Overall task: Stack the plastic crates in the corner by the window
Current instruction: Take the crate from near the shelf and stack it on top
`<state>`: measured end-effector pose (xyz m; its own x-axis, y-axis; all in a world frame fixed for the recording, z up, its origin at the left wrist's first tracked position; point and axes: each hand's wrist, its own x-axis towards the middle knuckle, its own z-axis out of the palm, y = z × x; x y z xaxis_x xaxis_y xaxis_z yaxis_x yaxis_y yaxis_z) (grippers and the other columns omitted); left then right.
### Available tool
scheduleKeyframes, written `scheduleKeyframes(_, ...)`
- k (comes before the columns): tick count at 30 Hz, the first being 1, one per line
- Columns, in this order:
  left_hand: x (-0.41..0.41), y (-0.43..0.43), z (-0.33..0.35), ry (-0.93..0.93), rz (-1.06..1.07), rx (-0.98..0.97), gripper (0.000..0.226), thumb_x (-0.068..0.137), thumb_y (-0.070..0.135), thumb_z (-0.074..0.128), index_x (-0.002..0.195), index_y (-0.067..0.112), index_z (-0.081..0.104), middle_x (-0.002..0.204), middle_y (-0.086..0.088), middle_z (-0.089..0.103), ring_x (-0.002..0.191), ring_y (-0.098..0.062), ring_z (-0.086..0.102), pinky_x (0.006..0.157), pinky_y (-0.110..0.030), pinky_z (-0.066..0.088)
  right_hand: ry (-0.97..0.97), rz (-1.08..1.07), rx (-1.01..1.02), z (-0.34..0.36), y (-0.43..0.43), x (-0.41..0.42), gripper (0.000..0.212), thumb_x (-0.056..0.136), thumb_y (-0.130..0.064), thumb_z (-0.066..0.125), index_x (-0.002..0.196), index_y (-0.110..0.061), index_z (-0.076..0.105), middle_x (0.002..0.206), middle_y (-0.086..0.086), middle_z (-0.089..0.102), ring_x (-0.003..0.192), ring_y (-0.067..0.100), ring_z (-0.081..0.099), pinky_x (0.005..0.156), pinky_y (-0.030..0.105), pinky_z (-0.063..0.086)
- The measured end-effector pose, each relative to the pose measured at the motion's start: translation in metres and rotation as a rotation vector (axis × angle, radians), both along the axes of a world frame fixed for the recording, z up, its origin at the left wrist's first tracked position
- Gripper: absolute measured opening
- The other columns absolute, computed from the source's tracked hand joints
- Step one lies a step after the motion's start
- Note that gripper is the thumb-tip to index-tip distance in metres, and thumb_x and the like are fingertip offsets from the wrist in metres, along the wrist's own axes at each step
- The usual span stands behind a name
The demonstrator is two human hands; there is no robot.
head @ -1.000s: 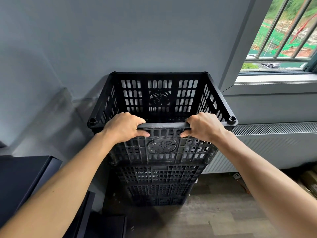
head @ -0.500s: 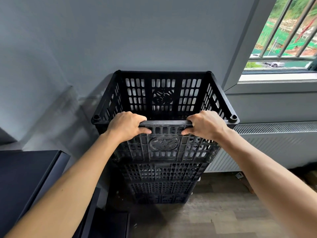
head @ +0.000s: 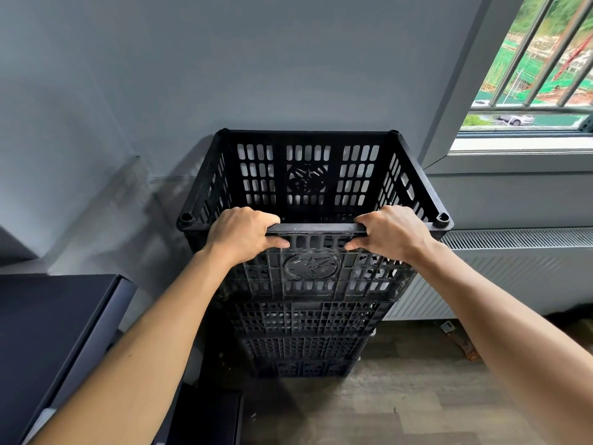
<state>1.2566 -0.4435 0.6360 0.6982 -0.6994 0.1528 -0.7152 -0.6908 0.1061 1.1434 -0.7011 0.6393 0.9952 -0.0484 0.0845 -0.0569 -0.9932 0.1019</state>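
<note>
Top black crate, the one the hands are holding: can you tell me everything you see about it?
The top crate is black and looks like hard plastic, a bit scuffed. Its walls are full of slots, with a round emblem on the near and far sides and a socket at each rim corner. It stands upright on a stack of similar crates, against the grey wall beside the window. The left hand and right hand grip its near rim.
</note>
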Motion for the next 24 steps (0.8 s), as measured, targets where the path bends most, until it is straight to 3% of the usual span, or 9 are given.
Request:
scheduleKeyframes(15, 0.012, -0.011, -0.002, -0.079, -0.031, 0.002, 0.050, 0.078, 0.074, 0.054, 0.103, 0.033, 0.068, 0.051, 0.012, 0.049, 0.058, -0.013, 0.055, 0.071, -0.032, 0.050, -0.016, 0.015, -0.017, -0.002, -0.014, 0.010, 0.054, 0.077, -0.074, 0.055, 0.089, -0.022, 0.063, 0.063, -0.008, 0.062, 0.053, 0.010, 0.060, 0.054, 0.026, 0.053)
scheduleKeyframes(24, 0.008, -0.005, -0.005, -0.086, 0.003, -0.010, 0.059, 0.076, 0.076, 0.055, 0.111, 0.031, 0.069, 0.048, 0.014, 0.043, 0.057, -0.012, 0.050, 0.069, -0.030, 0.045, -0.059, 0.008, -0.024, -0.005, -0.008, 0.004, 0.051, 0.079, -0.073, 0.057, 0.085, -0.023, 0.062, 0.060, -0.009, 0.060, 0.053, 0.012, 0.061, 0.056, 0.029, 0.055)
